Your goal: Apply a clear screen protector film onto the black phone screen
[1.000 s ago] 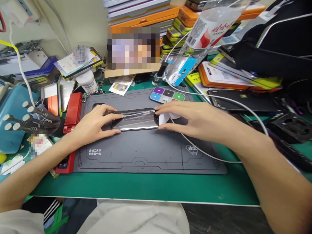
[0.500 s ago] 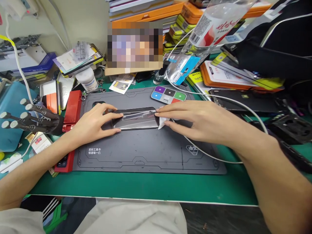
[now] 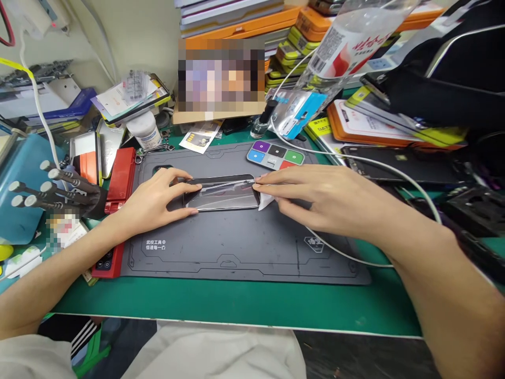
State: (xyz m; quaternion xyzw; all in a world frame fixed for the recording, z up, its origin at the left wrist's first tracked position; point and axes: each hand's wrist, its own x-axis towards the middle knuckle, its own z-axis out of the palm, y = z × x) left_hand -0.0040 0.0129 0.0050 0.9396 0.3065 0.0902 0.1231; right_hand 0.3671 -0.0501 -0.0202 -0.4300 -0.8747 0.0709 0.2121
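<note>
Cluttered workbench against a pale wall, green tabletop (image 3: 236, 302), grey mat (image 3: 236, 237) laid over it. Boxes are stacked along the back; a large clear bottle (image 3: 347, 47) leans at the right rear.

Head view: phone (image 3: 223, 193) flat on the mat, lengthwise across, between the two hands, its glass catching pale streaks of reflection. Left hand (image 3: 152, 202) grasps the left end — thumb along the near edge, one finger on the glass. Right hand (image 3: 319, 195) comes in from the other side, fingers bent, tips touching the right end. A white scrap (image 3: 265, 201) shows under those fingers, mostly covered; cannot tell whether it is pinched.

Beyond the right hand, a pad with coloured squares (image 3: 276, 152) on the mat. Left of the mat: red tool (image 3: 121, 176), then a dark holder (image 3: 94, 205) of grey-handled drivers (image 3: 49, 188). White jar (image 3: 144, 129) behind. White cable (image 3: 398, 171) loops past the right hand.
</note>
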